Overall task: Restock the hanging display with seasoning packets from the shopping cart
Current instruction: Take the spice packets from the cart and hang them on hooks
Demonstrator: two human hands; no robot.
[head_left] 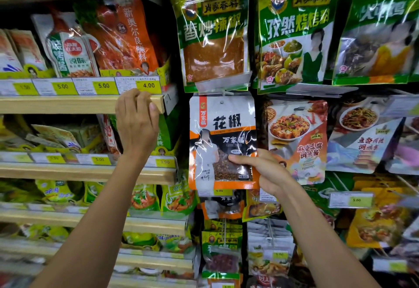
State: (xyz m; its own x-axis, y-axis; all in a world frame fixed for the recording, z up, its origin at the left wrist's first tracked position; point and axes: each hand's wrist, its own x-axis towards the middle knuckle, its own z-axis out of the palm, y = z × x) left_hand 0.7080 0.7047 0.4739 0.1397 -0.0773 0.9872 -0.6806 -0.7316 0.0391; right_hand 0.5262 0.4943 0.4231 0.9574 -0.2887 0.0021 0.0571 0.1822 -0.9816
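A: Right hand state?
B: Right hand [269, 172] pinches the peppercorn packet [223, 140] at its lower right corner. The thumb lies on the front over the clear window. The other fingers are behind it, hidden.
A: Packet location?
B: Upright, face out, in the hanging display. It is directly under the green chili powder packet [213, 38] and just left of the mapo tofu sauce packet [297, 140]. Its top edge meets the clear tag holder [223, 84]. Can't tell if the hang hole is on a peg.
A: Left hand?
B: Left hand [137, 120] grips the wooden shelf [79, 104] at the front edge, near its right end. The fingers [136, 97] curl over the top of the edge, just below the 4.00 price tag [148, 85]. It holds no packet.
A: Below the packet?
B: A matching orange-black packet [223, 206], partly covered.
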